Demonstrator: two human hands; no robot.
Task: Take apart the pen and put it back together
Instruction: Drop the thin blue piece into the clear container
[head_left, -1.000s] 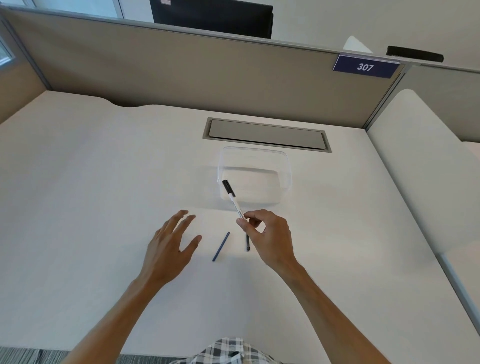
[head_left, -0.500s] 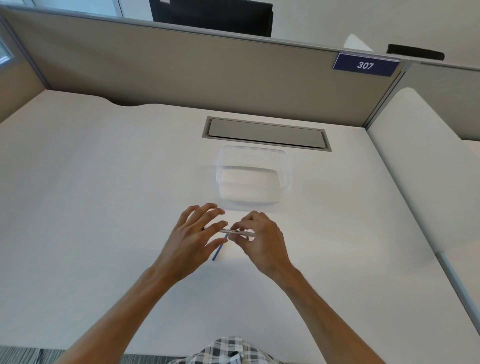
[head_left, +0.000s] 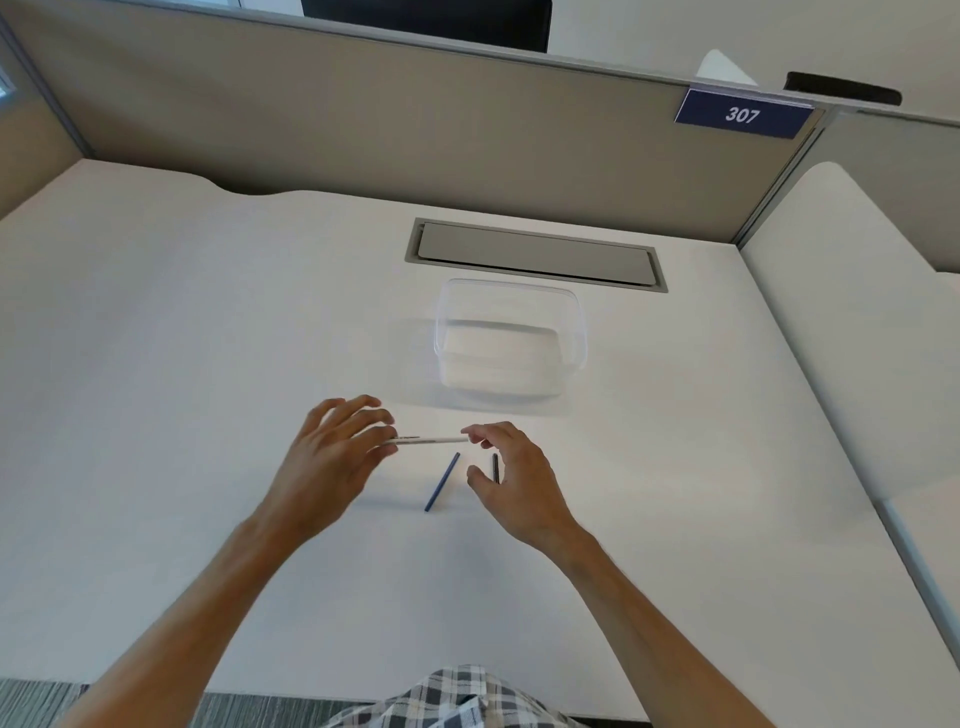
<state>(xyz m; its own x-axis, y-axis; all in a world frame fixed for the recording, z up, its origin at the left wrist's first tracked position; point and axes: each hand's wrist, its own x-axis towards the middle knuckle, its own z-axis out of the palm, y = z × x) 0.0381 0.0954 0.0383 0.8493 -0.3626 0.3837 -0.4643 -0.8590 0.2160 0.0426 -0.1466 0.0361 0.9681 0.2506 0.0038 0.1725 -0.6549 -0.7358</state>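
The white pen barrel (head_left: 428, 440) is held level above the bench (head_left: 208, 364), lying crosswise between the two hands. Its left end is gripped by the fingers (head_left: 382, 434) of the left hand (head_left: 332, 467); the end itself is hidden behind them, so it cannot be told whether the black cap is fitted there. The remaining left fingers are spread and lifted above the barrel.

The right end of the barrel is met by the index fingertip of the right hand (head_left: 514, 478). The right fingers (head_left: 480, 432) are curved and spread, with the thumb set well below the index finger; nothing is enclosed by them. Whether the fingertip actually touches the barrel end cannot be told.

Two loose parts lie flat on the bench below the barrel. The thin blue refill (head_left: 442, 481) lies at a slant in the gap between the two hands, its upper end just under the barrel and its lower end pointing back towards the person. A short dark piece (head_left: 495, 466) lies just beside the right thumb, between thumb and index finger, apart from both; its lower end is partly covered by the hand.

A clear plastic box (head_left: 511, 340) stands on the bench beyond the fingertips of both hands, nearer the right ones.
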